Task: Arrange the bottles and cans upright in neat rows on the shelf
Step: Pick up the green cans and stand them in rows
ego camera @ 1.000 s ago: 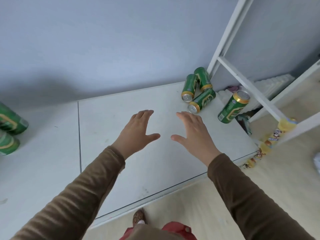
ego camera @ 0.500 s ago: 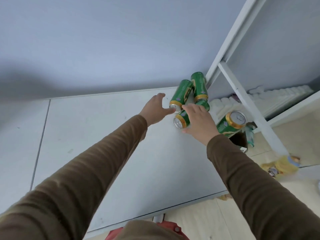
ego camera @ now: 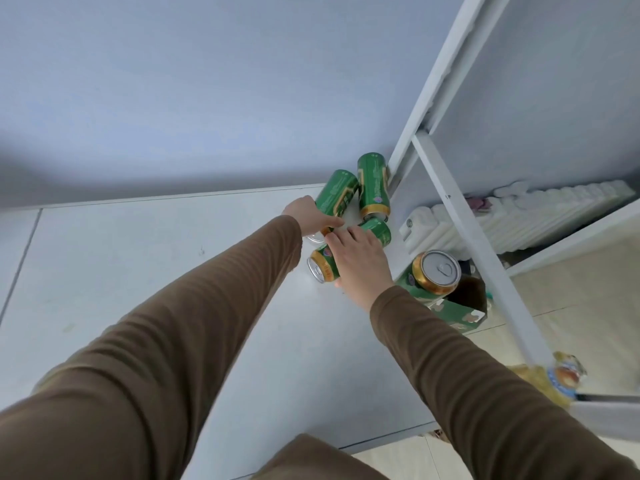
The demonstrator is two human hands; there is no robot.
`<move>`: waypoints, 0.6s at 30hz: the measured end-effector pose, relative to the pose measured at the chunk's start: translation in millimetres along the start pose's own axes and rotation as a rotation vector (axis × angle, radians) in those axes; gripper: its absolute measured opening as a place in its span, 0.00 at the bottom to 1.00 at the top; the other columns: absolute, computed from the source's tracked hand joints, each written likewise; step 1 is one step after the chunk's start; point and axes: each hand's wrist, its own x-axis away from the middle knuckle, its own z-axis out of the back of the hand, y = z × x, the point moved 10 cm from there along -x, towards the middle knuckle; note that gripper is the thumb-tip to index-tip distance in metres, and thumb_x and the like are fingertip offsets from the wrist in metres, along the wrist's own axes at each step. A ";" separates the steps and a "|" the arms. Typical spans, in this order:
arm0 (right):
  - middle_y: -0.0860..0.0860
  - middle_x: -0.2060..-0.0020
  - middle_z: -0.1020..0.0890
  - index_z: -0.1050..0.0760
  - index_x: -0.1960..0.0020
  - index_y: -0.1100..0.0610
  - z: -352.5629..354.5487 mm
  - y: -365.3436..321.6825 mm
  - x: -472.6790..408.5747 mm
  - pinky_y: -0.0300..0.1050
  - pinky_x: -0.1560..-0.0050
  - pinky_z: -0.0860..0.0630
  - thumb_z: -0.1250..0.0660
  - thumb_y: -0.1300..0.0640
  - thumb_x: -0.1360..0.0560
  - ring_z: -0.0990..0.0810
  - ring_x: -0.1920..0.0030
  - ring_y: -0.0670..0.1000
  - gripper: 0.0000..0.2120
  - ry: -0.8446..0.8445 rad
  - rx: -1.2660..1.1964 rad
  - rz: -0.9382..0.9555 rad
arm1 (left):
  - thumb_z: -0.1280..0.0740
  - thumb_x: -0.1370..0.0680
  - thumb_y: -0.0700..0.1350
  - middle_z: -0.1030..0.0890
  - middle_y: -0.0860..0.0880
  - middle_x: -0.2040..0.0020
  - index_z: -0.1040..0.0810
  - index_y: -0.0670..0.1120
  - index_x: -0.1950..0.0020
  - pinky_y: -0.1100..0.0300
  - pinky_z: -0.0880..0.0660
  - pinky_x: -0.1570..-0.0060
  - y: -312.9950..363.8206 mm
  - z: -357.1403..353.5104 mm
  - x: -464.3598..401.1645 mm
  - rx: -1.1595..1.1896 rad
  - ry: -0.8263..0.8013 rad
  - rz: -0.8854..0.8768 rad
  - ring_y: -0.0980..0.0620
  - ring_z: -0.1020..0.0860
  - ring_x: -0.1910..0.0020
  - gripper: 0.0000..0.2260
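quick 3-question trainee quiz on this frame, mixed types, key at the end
1. True or false: the can nearest the white shelf post stands upright.
2. Multiple choice: the right hand lies over which can? A) the lying can with its top toward the camera B) the can against the back wall C) none
3. Fill in: the left hand touches a green can that is ___ on the shelf.

Key
1. True; its silver top faces up.
2. A
3. lying on its side
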 end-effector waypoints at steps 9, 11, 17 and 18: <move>0.53 0.39 0.25 0.29 0.36 0.52 -2.0 -20.5 1.3 0.63 0.31 0.36 0.20 0.50 0.39 0.29 0.35 0.58 0.34 0.002 -0.043 0.144 | 0.24 0.32 0.57 0.20 0.47 0.57 0.20 0.44 0.51 0.60 0.32 0.67 -41.9 33.8 22.6 0.205 0.063 0.047 0.53 0.25 0.62 0.19; 0.51 0.41 0.24 0.29 0.36 0.52 2.6 -33.9 4.7 0.63 0.30 0.38 0.20 0.50 0.39 0.27 0.36 0.57 0.35 0.017 -0.088 0.167 | 0.25 0.32 0.56 0.18 0.47 0.56 0.19 0.45 0.50 0.61 0.30 0.68 -57.6 51.5 36.9 0.260 0.107 0.046 0.53 0.23 0.62 0.18; 0.51 0.38 0.24 0.32 0.31 0.51 42.7 -78.9 0.4 0.54 0.36 0.31 0.21 0.44 0.36 0.27 0.39 0.55 0.37 0.056 -0.469 0.130 | 0.22 0.34 0.55 0.18 0.49 0.52 0.23 0.49 0.48 0.57 0.22 0.65 -115.8 116.3 98.9 0.313 0.250 0.037 0.49 0.19 0.57 0.20; 0.51 0.39 0.24 0.32 0.31 0.51 48.8 -87.1 -2.4 0.52 0.38 0.29 0.21 0.45 0.36 0.27 0.40 0.55 0.37 0.051 -0.588 0.099 | 0.22 0.34 0.54 0.18 0.49 0.52 0.24 0.50 0.47 0.56 0.22 0.65 -126.9 128.7 111.8 0.316 0.279 0.036 0.49 0.19 0.56 0.20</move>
